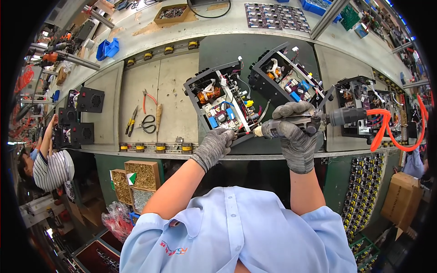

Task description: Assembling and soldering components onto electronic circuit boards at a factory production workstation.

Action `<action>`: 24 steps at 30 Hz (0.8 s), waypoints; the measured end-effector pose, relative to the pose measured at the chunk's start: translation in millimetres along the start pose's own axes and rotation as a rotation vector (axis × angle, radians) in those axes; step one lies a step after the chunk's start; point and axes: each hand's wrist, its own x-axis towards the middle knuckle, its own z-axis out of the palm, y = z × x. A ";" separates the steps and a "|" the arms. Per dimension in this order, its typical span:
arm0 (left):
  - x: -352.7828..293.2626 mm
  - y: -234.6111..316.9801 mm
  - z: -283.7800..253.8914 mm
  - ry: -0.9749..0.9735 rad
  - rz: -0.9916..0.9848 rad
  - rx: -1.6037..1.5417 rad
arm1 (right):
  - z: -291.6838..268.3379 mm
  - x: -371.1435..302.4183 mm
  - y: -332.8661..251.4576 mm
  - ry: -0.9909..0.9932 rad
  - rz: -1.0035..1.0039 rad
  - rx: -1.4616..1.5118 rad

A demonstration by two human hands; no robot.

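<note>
A long grey workbench runs across the middle of the frame. On it lie three open black power boxes at centre and right, and pliers, cutters and scissors at centre left.

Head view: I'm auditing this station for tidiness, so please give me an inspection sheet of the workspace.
Surface: grey conveyor bench with yellow rollers along its edges.
Job's things: open black electronics unit tilted at the near edge; pneumatic screwdriver lying level, tip toward the unit.
Clutter: pliers, cutters and scissors lying loose to the left; two more open units behind and to the right.
Hands: gloved left hand steadies the unit's near edge; gloved right hand grips the screwdriver.
Cables: orange coiled air hose loops off to the right.
Surroundings: boxes of screws below the bench; a seated co-worker at left.
</note>
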 end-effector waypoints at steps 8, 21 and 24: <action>-38.5 -16.8 -27.4 0.018 0.175 0.116 | 31.7 3.8 29.8 -0.069 0.002 -0.279; -18.4 -31.6 22.0 0.240 0.809 1.282 | 73.9 0.9 55.5 -0.292 -0.034 -0.741; 5.4 -37.0 25.9 0.261 0.873 1.281 | 84.6 4.1 62.1 -0.298 -0.046 -0.659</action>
